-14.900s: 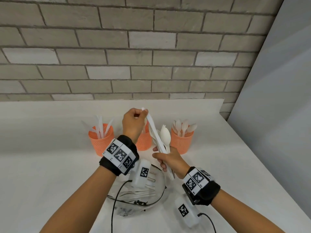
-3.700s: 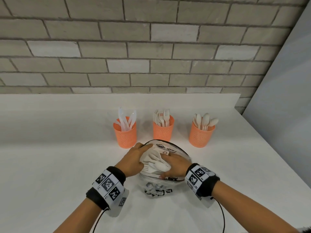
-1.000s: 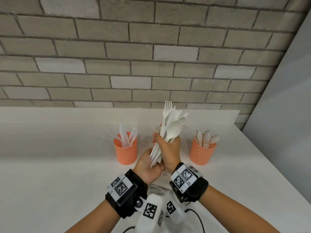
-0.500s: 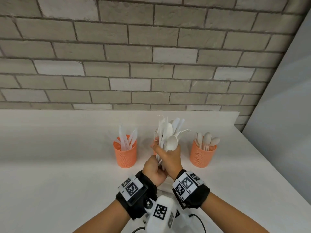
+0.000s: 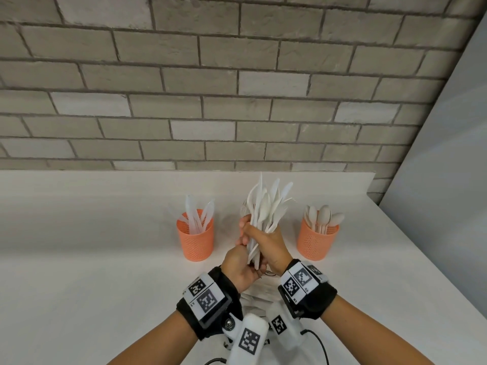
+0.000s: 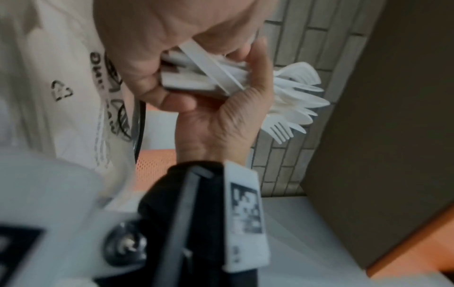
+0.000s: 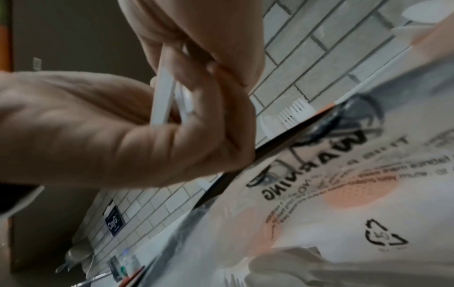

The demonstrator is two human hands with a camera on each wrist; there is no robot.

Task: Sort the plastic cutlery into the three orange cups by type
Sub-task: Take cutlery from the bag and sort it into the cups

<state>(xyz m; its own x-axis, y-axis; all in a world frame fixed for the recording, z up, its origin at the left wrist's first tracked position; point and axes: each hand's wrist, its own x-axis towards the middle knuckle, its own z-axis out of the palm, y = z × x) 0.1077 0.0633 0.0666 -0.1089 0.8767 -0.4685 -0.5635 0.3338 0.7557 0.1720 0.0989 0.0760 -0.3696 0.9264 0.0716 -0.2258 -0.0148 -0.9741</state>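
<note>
A mixed bundle of white cutlery (image 5: 264, 214) stands upright above the white counter (image 5: 79, 259), gripped around its handles by the right hand (image 5: 271, 246), with the left hand (image 5: 238, 262) closed on the handle ends from below. Behind it, the left cup (image 5: 195, 239) holds knives and the right cup (image 5: 316, 241) holds spoons; the hands hide the middle one. A clear printed bag (image 7: 343, 194) lies beneath the wrists.
</note>
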